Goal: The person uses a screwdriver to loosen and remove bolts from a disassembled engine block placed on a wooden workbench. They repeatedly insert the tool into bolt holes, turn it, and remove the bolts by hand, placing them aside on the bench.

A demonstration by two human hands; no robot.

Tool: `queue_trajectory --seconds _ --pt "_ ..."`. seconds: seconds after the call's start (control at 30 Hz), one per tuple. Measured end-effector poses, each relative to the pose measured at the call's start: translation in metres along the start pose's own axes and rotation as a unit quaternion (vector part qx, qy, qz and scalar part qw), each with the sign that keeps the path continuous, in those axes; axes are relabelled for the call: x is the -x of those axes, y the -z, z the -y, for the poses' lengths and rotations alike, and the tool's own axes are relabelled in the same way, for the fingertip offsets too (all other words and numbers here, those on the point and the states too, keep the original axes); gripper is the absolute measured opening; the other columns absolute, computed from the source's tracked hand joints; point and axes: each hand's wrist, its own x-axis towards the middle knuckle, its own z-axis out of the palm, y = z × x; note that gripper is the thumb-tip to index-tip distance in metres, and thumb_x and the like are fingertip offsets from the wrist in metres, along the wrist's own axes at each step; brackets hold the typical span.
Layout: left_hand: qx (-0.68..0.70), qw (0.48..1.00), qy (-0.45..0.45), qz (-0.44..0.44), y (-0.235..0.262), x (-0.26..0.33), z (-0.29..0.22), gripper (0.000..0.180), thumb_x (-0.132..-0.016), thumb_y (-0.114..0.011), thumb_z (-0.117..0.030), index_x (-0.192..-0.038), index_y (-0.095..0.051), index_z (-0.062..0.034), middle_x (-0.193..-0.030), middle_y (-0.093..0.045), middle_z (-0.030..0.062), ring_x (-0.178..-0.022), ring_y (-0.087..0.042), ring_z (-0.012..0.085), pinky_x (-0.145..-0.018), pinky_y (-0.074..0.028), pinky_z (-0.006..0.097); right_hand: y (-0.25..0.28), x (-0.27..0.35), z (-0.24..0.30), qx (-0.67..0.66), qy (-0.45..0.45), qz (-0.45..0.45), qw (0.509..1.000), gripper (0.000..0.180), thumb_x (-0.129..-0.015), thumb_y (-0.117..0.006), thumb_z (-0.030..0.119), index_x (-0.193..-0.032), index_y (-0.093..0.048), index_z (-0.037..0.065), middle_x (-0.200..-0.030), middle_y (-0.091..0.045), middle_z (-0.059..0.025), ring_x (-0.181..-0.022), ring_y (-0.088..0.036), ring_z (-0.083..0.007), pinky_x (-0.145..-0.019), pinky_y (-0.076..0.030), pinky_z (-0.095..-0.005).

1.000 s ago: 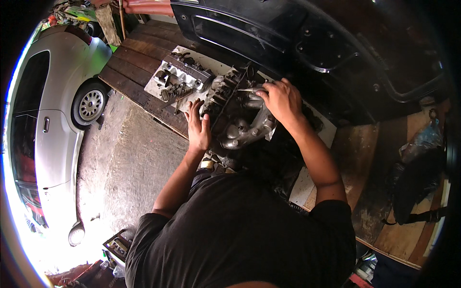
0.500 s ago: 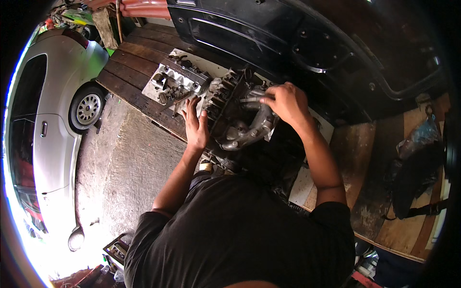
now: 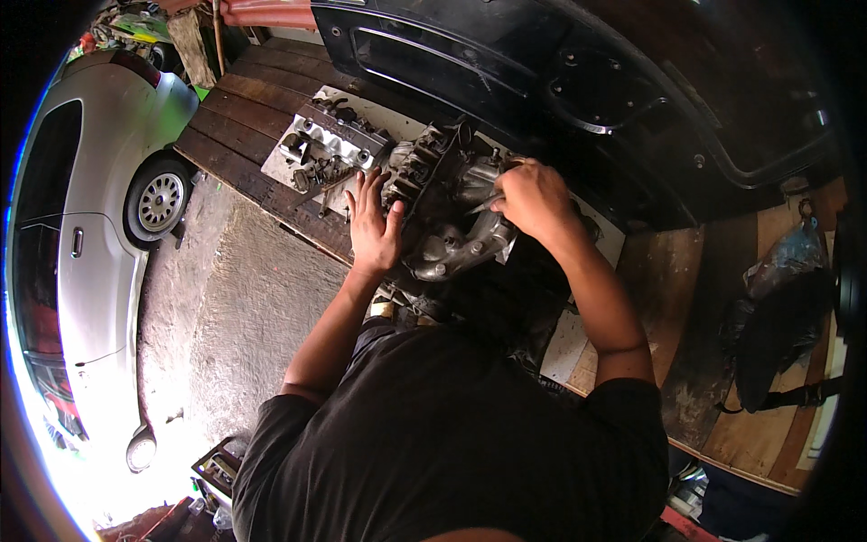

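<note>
On the bench is a greasy grey engine assembly with a curved, pipe-like manifold (image 3: 461, 257) on its near right side. My left hand (image 3: 372, 230) lies along the assembly's left side with fingers stretched and spread, holding nothing. At the manifold's far right end, my right hand (image 3: 535, 200) is closed, its fingers curled. A slim, greyish tool (image 3: 486, 206) sticks out of it, pointing left over the manifold; its exact kind cannot be made out. Left of the engine rests a silver ribbed metal cover (image 3: 343, 137) among small dark metal parts (image 3: 316, 172).
The plank bench (image 3: 244, 113) carries a white board (image 3: 339, 93) under the parts. A large black vehicle panel (image 3: 506, 68) stands along the back. At right a bag and dark cloth (image 3: 786, 307) hang over wooden boards. A silver car (image 3: 104, 262) is parked on the left.
My right hand has shifted slightly down and left, and the slim tool now slants downward to the left. My left hand has stayed nearly in place, with the view shifted a little.
</note>
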Motion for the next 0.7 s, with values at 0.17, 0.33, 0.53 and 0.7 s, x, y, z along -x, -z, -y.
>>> queue_trajectory --seconds 0.17,0.33,0.53,0.7 --pt "-0.005 1.0 -0.01 -0.001 0.0 -0.001 -0.004 0.061 -0.1 -0.045 -0.047 -0.139 -0.046 -0.0004 -0.15 -0.041 0.0189 -0.149 -0.02 0.0402 -0.12 -0.009 0.056 -0.004 -0.013 0.009 0.009 0.044 -0.039 0.998 0.027 -0.075 -0.081 0.027 -0.089 -0.075 0.005 -0.089 -0.072 -0.0133 -0.09 -0.067 -0.0309 -0.082 -0.052 -0.0409" --pt "-0.01 1.0 -0.015 -0.004 -0.001 -0.001 -0.001 0.06 -0.099 -0.045 -0.046 -0.139 -0.047 -0.0018 -0.149 -0.042 0.0189 -0.148 -0.022 0.0404 -0.12 -0.01 0.056 0.003 -0.016 0.01 -0.043 0.026 -0.149 0.988 0.025 -0.077 -0.079 0.026 -0.092 -0.075 0.007 -0.088 -0.072 -0.0117 -0.089 -0.065 -0.0303 -0.08 -0.052 -0.0418" --pt "0.003 1.0 -0.014 -0.006 -0.001 -0.002 -0.001 0.057 -0.098 -0.046 -0.044 -0.138 -0.048 -0.0035 -0.148 -0.044 0.0181 -0.148 -0.023 0.0396 -0.12 -0.011 0.056 0.01 -0.012 0.008 0.0 0.023 0.01 1.0 0.024 -0.073 -0.082 0.026 -0.086 -0.075 0.007 -0.083 -0.072 -0.0126 -0.091 -0.066 -0.0304 -0.083 -0.052 -0.042" --pt "0.013 1.0 -0.013 0.0 0.0 -0.001 -0.002 0.058 -0.099 -0.044 -0.046 -0.139 -0.048 -0.0036 -0.148 -0.044 0.0177 -0.148 -0.023 0.0397 -0.12 -0.011 0.056 -0.002 -0.019 0.009 -0.049 0.011 -0.125 0.991 0.024 -0.075 -0.081 0.027 -0.091 -0.075 0.009 -0.087 -0.072 -0.0111 -0.094 -0.066 -0.0302 -0.084 -0.051 -0.0414"
